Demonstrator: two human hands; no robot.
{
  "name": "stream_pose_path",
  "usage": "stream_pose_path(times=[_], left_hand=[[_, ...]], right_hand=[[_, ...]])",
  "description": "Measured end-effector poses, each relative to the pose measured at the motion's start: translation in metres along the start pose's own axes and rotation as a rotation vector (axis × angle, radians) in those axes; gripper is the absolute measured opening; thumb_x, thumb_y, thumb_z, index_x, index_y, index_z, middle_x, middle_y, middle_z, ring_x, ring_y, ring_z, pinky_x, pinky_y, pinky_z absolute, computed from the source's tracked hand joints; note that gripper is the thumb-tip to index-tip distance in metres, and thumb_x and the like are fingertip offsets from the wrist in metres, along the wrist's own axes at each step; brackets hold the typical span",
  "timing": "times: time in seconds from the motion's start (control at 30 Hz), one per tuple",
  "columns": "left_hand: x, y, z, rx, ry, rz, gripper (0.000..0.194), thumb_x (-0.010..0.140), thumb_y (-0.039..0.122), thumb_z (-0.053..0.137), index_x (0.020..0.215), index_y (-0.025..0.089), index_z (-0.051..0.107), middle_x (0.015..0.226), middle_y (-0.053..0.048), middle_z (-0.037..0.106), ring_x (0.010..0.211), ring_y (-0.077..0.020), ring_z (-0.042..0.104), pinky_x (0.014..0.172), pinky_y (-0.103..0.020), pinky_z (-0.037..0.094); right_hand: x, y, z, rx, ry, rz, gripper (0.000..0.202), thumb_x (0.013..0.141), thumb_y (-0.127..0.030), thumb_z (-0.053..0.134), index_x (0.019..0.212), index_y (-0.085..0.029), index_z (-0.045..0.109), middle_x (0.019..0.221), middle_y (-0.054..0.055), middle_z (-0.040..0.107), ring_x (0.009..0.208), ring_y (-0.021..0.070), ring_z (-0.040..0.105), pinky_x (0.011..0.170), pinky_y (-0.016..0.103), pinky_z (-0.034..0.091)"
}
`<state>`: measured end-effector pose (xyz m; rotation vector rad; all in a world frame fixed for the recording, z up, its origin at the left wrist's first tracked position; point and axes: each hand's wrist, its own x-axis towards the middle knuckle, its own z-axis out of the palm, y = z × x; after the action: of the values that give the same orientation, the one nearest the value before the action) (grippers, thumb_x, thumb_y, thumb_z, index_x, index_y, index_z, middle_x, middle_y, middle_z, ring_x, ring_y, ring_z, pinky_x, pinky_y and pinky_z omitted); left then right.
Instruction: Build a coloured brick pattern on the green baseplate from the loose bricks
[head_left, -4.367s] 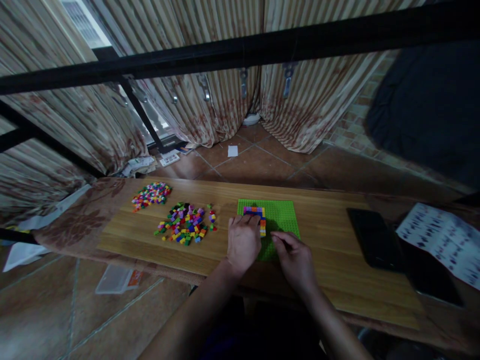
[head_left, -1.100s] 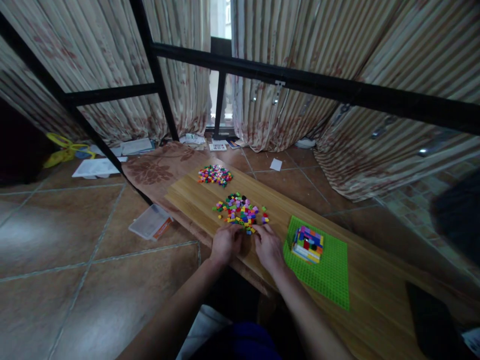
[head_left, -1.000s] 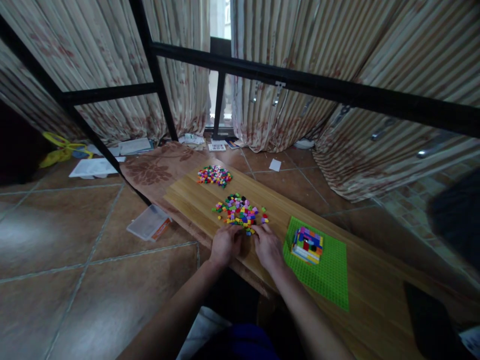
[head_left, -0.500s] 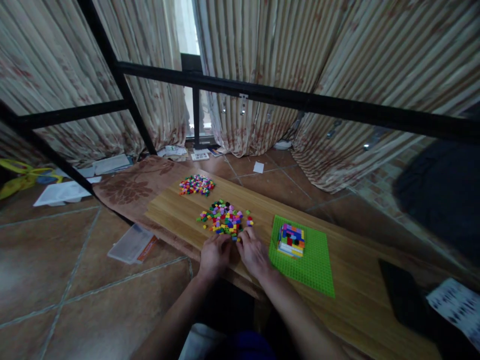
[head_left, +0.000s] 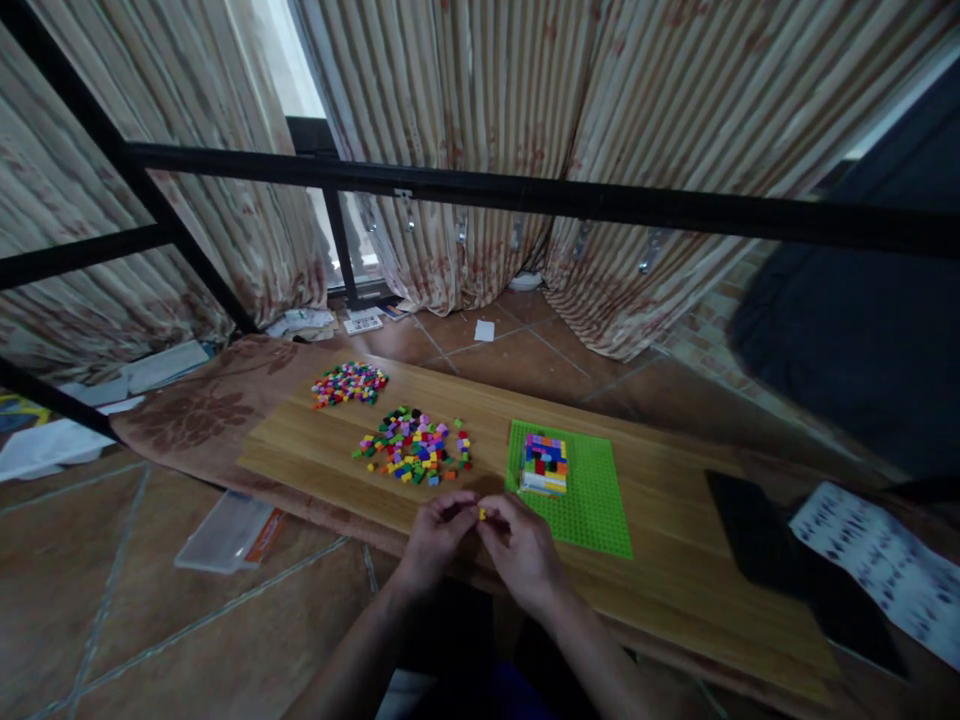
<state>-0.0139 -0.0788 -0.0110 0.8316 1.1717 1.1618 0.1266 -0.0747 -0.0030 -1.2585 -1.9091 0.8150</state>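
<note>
Close to the board's near edge, my right hand [head_left: 521,550] pinches a small yellow toy brick [head_left: 482,514] between thumb and finger. My left hand [head_left: 437,535] is closed in a pinch right beside it, fingertips nearly meeting those of the right; what it grips, if anything, is hidden. Beyond both hands lies a loose pile of mixed toy bricks [head_left: 416,445]. To the right, a green baseplate [head_left: 592,510] carries a low, layered block of coloured bricks [head_left: 545,465], with white bricks along its near side.
A second heap of smaller bricks [head_left: 350,384] sits at the far left of the wooden board [head_left: 660,590]. On the right are a dark flat panel [head_left: 757,530] and a printed sheet [head_left: 877,560]. A clear plastic box [head_left: 225,535] lies on the floor; a black metal rail [head_left: 525,190] crosses ahead.
Both hands have drawn back from the pile's near edge toward me, and a yellow brick now shows between the fingers. The view has turned to the right.
</note>
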Motion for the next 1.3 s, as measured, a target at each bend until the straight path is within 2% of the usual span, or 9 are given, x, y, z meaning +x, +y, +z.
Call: stream_pose_path(times=[0.17, 0.33, 0.43, 0.53, 0.6, 0.7, 0.87, 1.0, 1.3], left_hand=[[0.001, 0.004, 0.024, -0.053, -0.119, -0.019, 0.033, 0.067, 0.032, 0.075, 0.093, 0.014, 0.066, 0.083, -0.003, 0.070, 0.077, -0.0147, 0.062, 0.074, -0.025, 0.048], [0.013, -0.001, 0.045, -0.022, -0.182, -0.005, 0.035, 0.073, 0.031, 0.069, 0.102, 0.013, 0.062, 0.072, -0.001, 0.066, 0.065, -0.0123, 0.059, 0.066, -0.024, 0.048], [0.019, -0.006, 0.051, 0.116, -0.120, 0.071, 0.029, 0.079, 0.029, 0.062, 0.104, 0.014, 0.061, 0.077, -0.003, 0.068, 0.073, -0.0154, 0.062, 0.070, -0.026, 0.049], [0.024, -0.006, 0.053, 0.355, -0.040, 0.213, 0.026, 0.083, 0.026, 0.055, 0.107, 0.016, 0.062, 0.087, -0.005, 0.068, 0.078, -0.0162, 0.063, 0.073, -0.027, 0.049], [0.025, -0.003, 0.055, 0.511, -0.035, 0.280, 0.029, 0.086, 0.025, 0.051, 0.112, 0.017, 0.062, 0.090, -0.005, 0.068, 0.076, -0.0158, 0.063, 0.071, -0.027, 0.048], [0.027, 0.004, 0.063, 0.665, -0.097, 0.299, 0.034, 0.087, 0.026, 0.048, 0.119, 0.018, 0.060, 0.087, -0.004, 0.069, 0.070, -0.0157, 0.062, 0.068, -0.027, 0.048], [0.031, 0.011, 0.080, 0.754, -0.192, 0.291, 0.042, 0.087, 0.026, 0.046, 0.127, 0.017, 0.057, 0.097, -0.008, 0.071, 0.078, -0.0196, 0.066, 0.077, -0.030, 0.049], [0.036, 0.011, 0.087, 0.702, -0.206, 0.272, 0.042, 0.087, 0.025, 0.046, 0.125, 0.015, 0.059, 0.093, -0.008, 0.072, 0.078, -0.0202, 0.065, 0.076, -0.030, 0.049], [0.039, 0.014, 0.086, 0.609, -0.192, 0.264, 0.039, 0.087, 0.026, 0.046, 0.122, 0.017, 0.061, 0.068, -0.002, 0.066, 0.062, -0.0164, 0.058, 0.065, -0.026, 0.045]], right_hand=[[-0.013, 0.012, -0.025, 0.127, 0.035, 0.078, 0.013, 0.084, -0.026, 0.058, 0.096, -0.023, 0.063, 0.086, 0.000, 0.063, 0.079, 0.0145, 0.060, 0.073, 0.026, 0.048], [-0.009, 0.023, -0.054, 0.056, 0.077, 0.073, 0.014, 0.087, -0.031, 0.057, 0.094, -0.023, 0.065, 0.089, 0.001, 0.063, 0.080, 0.0147, 0.060, 0.073, 0.026, 0.048], [0.006, 0.033, -0.077, -0.098, 0.162, 0.075, 0.016, 0.089, -0.031, 0.054, 0.096, -0.022, 0.065, 0.092, 0.003, 0.062, 0.081, 0.0162, 0.060, 0.074, 0.028, 0.048], [0.023, 0.043, -0.090, -0.299, 0.160, 0.034, 0.019, 0.090, -0.030, 0.051, 0.099, -0.020, 0.064, 0.094, 0.005, 0.062, 0.085, 0.0185, 0.060, 0.079, 0.031, 0.048], [0.033, 0.047, -0.092, -0.418, 0.115, 0.002, 0.019, 0.090, -0.026, 0.049, 0.099, -0.019, 0.064, 0.095, 0.006, 0.061, 0.086, 0.0195, 0.060, 0.081, 0.032, 0.047], [0.040, 0.050, -0.088, -0.561, 0.051, -0.022, 0.019, 0.089, -0.021, 0.047, 0.097, -0.019, 0.064, 0.095, 0.007, 0.060, 0.086, 0.0201, 0.059, 0.080, 0.032, 0.047], [0.043, 0.050, -0.082, -0.661, 0.031, -0.028, 0.021, 0.086, -0.017, 0.046, 0.097, -0.019, 0.064, 0.094, 0.007, 0.060, 0.085, 0.0209, 0.058, 0.078, 0.032, 0.047], [0.043, 0.051, -0.082, -0.627, 0.057, -0.028, 0.023, 0.085, -0.018, 0.047, 0.097, -0.021, 0.066, 0.093, 0.007, 0.061, 0.083, 0.0207, 0.058, 0.076, 0.033, 0.047], [0.038, 0.059, -0.077, -0.410, 0.173, -0.021, 0.025, 0.088, -0.032, 0.053, 0.103, -0.023, 0.071, 0.101, 0.008, 0.062, 0.095, 0.0221, 0.058, 0.086, 0.038, 0.048]])
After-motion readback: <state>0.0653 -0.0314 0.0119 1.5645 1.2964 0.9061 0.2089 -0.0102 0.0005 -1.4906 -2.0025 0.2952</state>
